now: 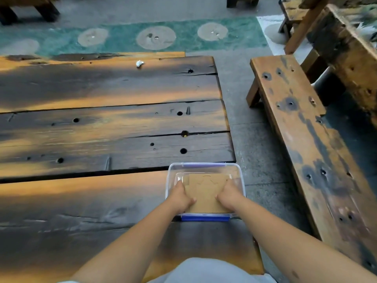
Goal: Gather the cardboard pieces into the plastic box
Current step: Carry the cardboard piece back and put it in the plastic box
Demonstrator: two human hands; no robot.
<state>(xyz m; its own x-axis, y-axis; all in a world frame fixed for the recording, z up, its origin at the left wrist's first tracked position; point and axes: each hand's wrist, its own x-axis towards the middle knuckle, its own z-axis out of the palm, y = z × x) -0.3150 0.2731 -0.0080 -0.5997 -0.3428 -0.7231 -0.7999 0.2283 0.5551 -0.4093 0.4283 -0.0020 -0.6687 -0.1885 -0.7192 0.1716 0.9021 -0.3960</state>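
Observation:
A clear plastic box point(206, 166) with blue clips stands at the right edge of the dark plank table, its right part past the edge. Inside it lies a flat brown cardboard piece point(206, 193) with cut outlines on it. My left hand point(180, 197) presses on the cardboard's left side, fingers reaching to its far corner. On the cardboard's right side rests my right hand point(229, 196) in the same way. Both hands are inside the box. Whether more pieces lie under the top one is hidden.
The wooden table point(102, 123) has wide gaps and knot holes. A small crumpled white scrap point(139, 63) lies near its far edge. A long wooden bench point(302, 139) runs along the right, with grey floor between it and the table.

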